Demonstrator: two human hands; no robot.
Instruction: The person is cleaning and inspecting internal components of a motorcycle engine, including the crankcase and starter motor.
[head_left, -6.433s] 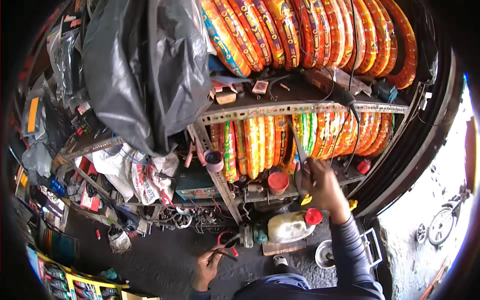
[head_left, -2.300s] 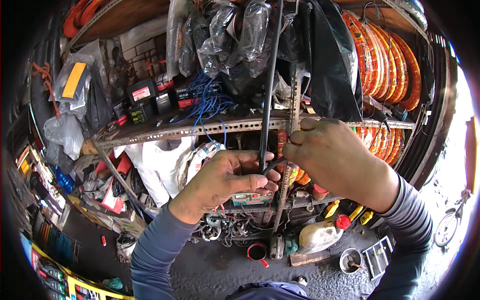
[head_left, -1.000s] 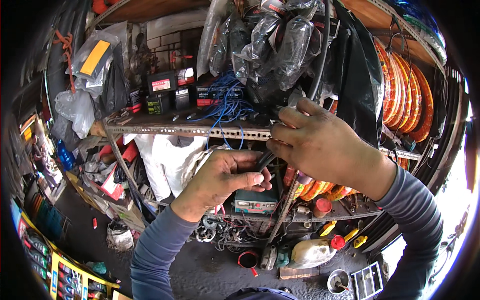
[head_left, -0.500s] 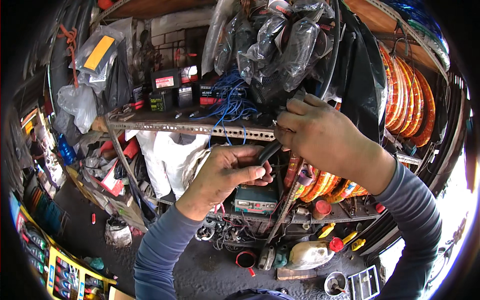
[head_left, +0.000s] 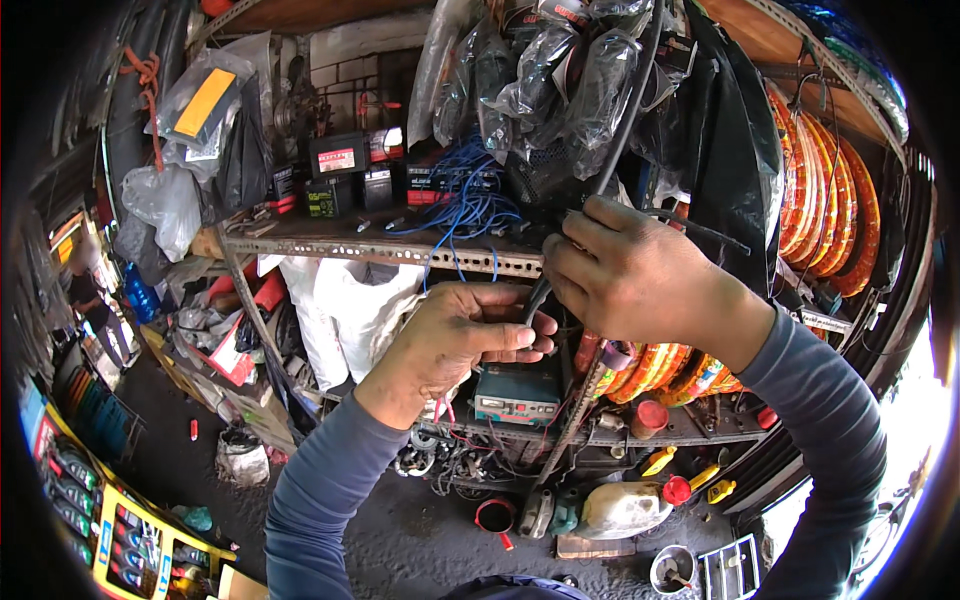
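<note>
A black rubber tube [head_left: 537, 297] spans the small gap between my two hands, in front of the shelf edge. My left hand [head_left: 455, 345] pinches its lower end between thumb and fingers. My right hand [head_left: 650, 275], its back toward me, is closed round the tube higher up; its fingertips are partly hidden. A long black hose-like length [head_left: 630, 110] rises from behind my right hand toward the hanging packages, and whether it is the same piece I cannot tell. Tangled blue wire [head_left: 465, 190] lies on the shelf just beyond my left hand.
Boxed batteries [head_left: 338, 155] stand on the perforated metal shelf [head_left: 380, 249]. Orange-wrapped tyres [head_left: 825, 200] hang at the right. Below sit a teal charger-like box [head_left: 516, 393], a pale jerrycan [head_left: 622, 510] and a red-rimmed pan [head_left: 494, 516]. A rack of bottles [head_left: 140, 550] is at lower left.
The stretch of tube between my hands looks thinner and more bent. The long black length above leans further left. My grips stay about the same while the whole view shifts slightly.
</note>
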